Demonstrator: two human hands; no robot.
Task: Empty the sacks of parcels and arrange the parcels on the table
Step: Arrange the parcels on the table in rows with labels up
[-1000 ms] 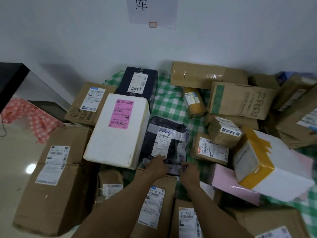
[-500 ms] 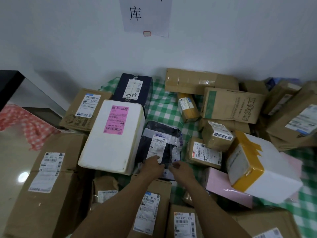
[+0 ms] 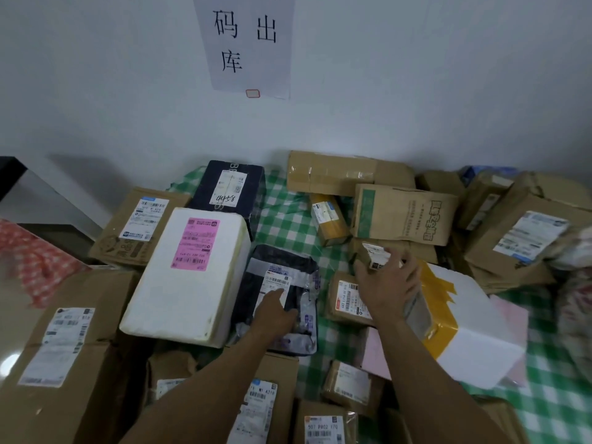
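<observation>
Our left hand (image 3: pixel 275 310) rests with fingers extended and relaxed on the dark grey plastic mailer bag (image 3: pixel 282 256), which lies just beside the white foam box with a pink label (image 3: pixel 192 283). Our right hand (image 3: pixel 389 285) grasps a small brown cardboard parcel (image 3: pixel 371 254) among other parcels on the green-checked table (image 3: pixel 288 225).

A pale wall (image 3: pixel 96 75) is filling the upper view.
A white paper sign (image 3: pixel 246 43) with black characters is hanging on it; at the left a black furniture edge (image 3: pixel 9 176) is showing, a red checked cloth (image 3: pixel 35 261) is lying below, and the glossy floor (image 3: pixel 12 322) is reflecting one bright spot (image 3: pixel 9 360).
</observation>
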